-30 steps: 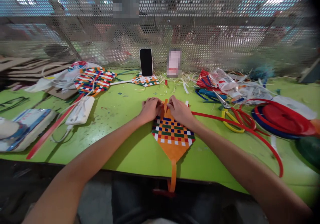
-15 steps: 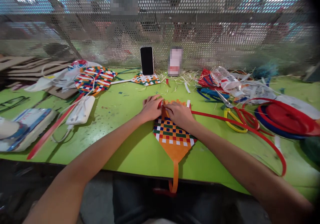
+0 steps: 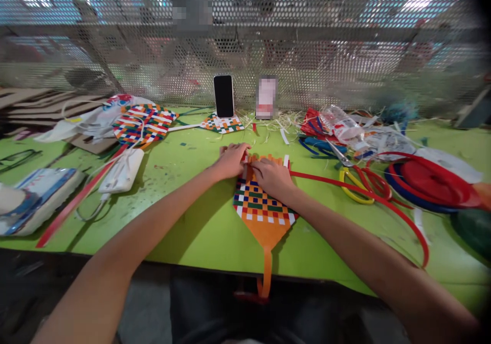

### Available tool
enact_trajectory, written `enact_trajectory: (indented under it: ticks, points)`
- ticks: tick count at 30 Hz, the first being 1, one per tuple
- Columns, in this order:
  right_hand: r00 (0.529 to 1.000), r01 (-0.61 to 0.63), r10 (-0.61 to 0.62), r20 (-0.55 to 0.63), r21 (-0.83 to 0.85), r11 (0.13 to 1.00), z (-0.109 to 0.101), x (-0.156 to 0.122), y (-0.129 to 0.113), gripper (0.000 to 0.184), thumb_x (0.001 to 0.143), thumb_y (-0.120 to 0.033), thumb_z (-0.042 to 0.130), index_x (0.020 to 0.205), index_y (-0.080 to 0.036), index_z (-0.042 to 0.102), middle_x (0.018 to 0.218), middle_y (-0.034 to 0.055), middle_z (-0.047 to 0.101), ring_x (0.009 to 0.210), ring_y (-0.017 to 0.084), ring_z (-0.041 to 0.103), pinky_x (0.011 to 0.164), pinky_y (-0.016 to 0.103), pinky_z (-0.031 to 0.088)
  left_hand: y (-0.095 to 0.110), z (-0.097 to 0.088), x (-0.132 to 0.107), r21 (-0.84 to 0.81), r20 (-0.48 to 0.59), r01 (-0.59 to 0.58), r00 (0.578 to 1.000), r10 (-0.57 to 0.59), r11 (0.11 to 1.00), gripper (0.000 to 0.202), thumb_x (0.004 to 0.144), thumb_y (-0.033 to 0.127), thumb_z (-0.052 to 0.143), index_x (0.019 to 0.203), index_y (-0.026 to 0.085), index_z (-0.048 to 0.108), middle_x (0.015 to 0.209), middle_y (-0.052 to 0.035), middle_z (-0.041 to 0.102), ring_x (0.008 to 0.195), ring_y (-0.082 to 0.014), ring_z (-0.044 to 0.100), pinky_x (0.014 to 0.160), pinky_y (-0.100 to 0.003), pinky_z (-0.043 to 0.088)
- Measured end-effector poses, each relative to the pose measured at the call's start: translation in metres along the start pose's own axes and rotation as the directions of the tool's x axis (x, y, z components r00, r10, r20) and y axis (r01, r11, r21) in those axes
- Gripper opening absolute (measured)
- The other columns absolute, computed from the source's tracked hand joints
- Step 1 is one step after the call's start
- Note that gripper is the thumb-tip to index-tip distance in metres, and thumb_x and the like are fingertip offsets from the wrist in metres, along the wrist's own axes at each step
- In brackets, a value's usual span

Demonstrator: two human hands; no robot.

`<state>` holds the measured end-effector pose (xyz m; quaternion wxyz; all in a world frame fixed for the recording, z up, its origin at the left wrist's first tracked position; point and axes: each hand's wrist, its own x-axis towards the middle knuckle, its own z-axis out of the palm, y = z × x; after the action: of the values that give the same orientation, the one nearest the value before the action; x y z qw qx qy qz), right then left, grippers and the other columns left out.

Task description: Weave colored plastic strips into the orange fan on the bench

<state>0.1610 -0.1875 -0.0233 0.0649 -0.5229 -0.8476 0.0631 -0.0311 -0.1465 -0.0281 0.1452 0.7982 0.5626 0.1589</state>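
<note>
My left hand (image 3: 232,160), fingers bent together, is at the upper left edge of the woven piece (image 3: 265,234); can't tell if it's pinching anything. My right hand (image 3: 273,177) lies palm down over the upper part of the weave, fingers slightly curled, tips near the left hand; grip can't be made out. Woven piece is flat on the bench (image 3: 192,246) in front of me, pointed end toward me, its orange tail (image 3: 267,270) hanging over the front edge. Red strip (image 3: 326,178) runs from the weave's right side, past the scissors (image 3: 347,162), curving toward me. Further right, red coil (image 3: 433,180). Left: power strip (image 3: 125,172), multicoloured woven piece (image 3: 146,124). Back: upright black-screened phone (image 3: 223,95).
</note>
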Motion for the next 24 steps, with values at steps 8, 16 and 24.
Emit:
enact_trajectory:
  ticks: [8,16,24]
  points:
    - [1.000,0.011,-0.011,0.006,0.002,1.000,-0.002,-0.001,0.000,0.046,0.110,-0.027,0.034,0.137,-0.024,0.072,0.132,0.0133,0.073,0.105,0.029,0.071,0.079,0.036,0.050,0.004,-0.030,0.047,0.067,0.310,-0.039,0.951,0.016,0.997,0.024,0.077,0.014,0.073,0.098,0.024,0.073,0.094,-0.0056,0.079,0.098,-0.0297,0.071,0.092,-0.040,0.050]
    - [1.000,0.005,-0.005,0.026,0.001,1.000,-0.002,0.001,0.000,0.046,0.110,-0.028,0.034,0.135,-0.023,0.073,0.131,0.0136,0.073,0.105,0.030,0.071,0.080,0.038,0.051,0.005,-0.019,0.023,0.155,0.068,-0.100,0.994,0.090,0.983,0.018,0.089,0.007,0.062,0.083,0.023,0.068,0.098,-0.0072,0.077,0.113,-0.0323,0.065,0.113,-0.056,0.033]
    - [1.000,0.001,-0.001,0.017,-0.006,1.000,0.001,0.003,0.002,0.049,0.112,-0.036,0.034,0.140,-0.026,0.074,0.128,0.0135,0.074,0.104,0.032,0.071,0.078,0.040,0.051,0.020,-0.033,-0.005,0.117,-0.148,-0.163,0.973,0.180,0.980,0.007,0.096,0.017,0.067,0.093,0.022,0.070,0.125,-0.0084,0.072,0.131,-0.0327,0.055,0.117,-0.052,0.031]
